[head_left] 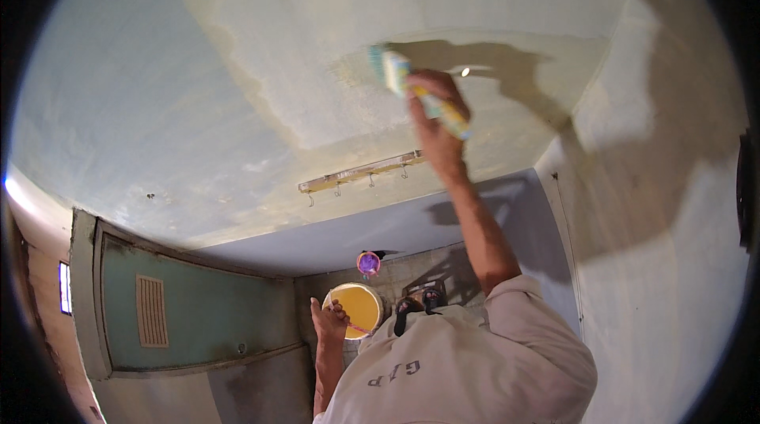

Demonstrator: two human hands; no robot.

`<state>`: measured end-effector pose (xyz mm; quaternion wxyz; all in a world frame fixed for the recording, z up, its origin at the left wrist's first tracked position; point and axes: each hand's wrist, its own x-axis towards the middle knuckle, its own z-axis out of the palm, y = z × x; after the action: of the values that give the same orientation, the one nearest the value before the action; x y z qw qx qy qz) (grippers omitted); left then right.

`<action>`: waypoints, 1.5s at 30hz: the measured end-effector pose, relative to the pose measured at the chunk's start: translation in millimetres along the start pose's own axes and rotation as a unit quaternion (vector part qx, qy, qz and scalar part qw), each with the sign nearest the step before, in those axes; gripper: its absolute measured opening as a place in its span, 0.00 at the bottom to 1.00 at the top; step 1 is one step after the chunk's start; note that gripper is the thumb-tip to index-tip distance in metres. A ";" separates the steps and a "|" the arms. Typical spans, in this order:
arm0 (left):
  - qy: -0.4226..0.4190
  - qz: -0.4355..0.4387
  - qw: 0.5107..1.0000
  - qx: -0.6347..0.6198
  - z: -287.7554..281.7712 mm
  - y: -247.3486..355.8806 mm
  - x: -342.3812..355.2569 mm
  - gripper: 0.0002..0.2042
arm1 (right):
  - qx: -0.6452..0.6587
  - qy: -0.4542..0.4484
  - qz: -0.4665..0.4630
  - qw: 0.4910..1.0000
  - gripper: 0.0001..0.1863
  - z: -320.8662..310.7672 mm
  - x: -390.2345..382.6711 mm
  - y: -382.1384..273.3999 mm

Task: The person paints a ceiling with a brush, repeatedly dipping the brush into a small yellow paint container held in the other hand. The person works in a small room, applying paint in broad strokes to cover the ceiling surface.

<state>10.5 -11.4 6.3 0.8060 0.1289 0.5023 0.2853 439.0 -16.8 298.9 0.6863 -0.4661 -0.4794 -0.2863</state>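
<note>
Right now a brush, blurred, is up at the far wall, grasped by the fingers of the right hand. Nearer and left of it is a hook rail. Lower, the left hand curls at the left side of a bucket of yellow liquid; I cannot tell what its fingers grip. Just beyond sits a purple container.

One wide head-level fisheye view, downward over the nearby shirt to the floor, wall close ahead.
</note>
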 end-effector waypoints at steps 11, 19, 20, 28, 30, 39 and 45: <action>-0.016 -0.019 1.000 0.001 2.6 3.7 4.3 0.33 | -0.224 0.090 0.007 0.970 0.15 -113.8 22.9 29.7; -0.032 -0.016 0.999 0.012 -5.1 5.2 6.3 0.34 | -0.086 -0.030 -0.020 0.996 0.19 6.3 -11.4 -19.9; -0.035 -0.019 0.999 0.008 -8.1 4.9 8.1 0.34 | -0.084 -0.057 0.024 0.995 0.18 10.3 -9.2 -34.8; -0.042 -0.033 0.998 0.015 -16.4 6.2 16.6 0.35 | -0.019 0.014 0.107 0.994 0.10 -97.5 13.3 35.5; -0.042 -0.042 0.998 0.009 -9.5 7.9 14.3 0.35 | -0.024 0.036 0.161 0.986 0.10 -143.3 19.7 56.9; -0.033 -0.037 0.998 0.029 -2.4 9.0 5.8 0.34 | -0.243 0.089 -0.002 0.966 0.14 -161.6 -19.8 53.0; -0.029 -0.024 0.998 0.040 -0.8 14.5 5.8 0.35 | -0.201 0.011 0.082 0.976 0.23 -60.3 -92.6 45.0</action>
<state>6.9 3.6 8.8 0.8211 0.1574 0.4925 0.2418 465.5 -58.8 190.4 0.6050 -0.6293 -0.3646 -0.3241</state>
